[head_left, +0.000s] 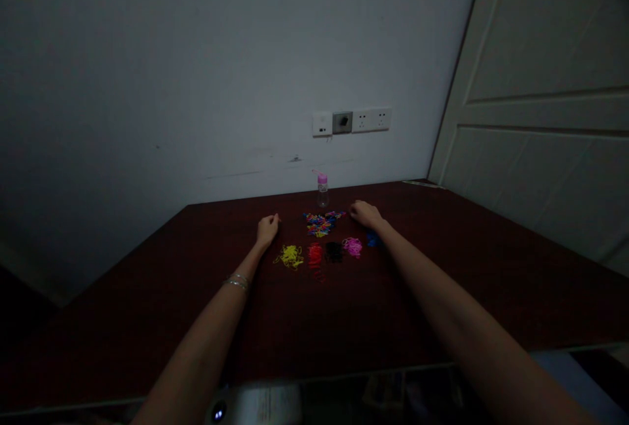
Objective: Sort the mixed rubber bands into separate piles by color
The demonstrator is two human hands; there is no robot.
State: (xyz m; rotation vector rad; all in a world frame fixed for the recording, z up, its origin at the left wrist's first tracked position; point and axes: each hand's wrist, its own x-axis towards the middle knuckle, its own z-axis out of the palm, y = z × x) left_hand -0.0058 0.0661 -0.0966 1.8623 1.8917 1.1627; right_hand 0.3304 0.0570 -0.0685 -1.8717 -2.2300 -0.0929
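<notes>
My left hand (268, 228) rests on the dark red table, closed, left of the piles; whatever its fingers hold, if anything, is hidden. My right hand (364, 213) lies with curled fingers right of a mixed pile of colourful small rubber bands (320, 223), apart from it. What it may hold is too small to tell. Nearer to me are sorted piles in a row: yellow rubber bands (291, 257), red rubber bands (315, 255), black rubber bands (334, 252) and pink rubber bands (352, 246). Blue rubber bands (372, 239) are partly covered by my right forearm.
A clear small bottle with a pink cap (322, 190) stands behind the mixed pile. The wall beyond carries sockets (371, 120). A pale panelled door (540, 124) is at the right. Below the table's front edge a pale device (260, 404) shows.
</notes>
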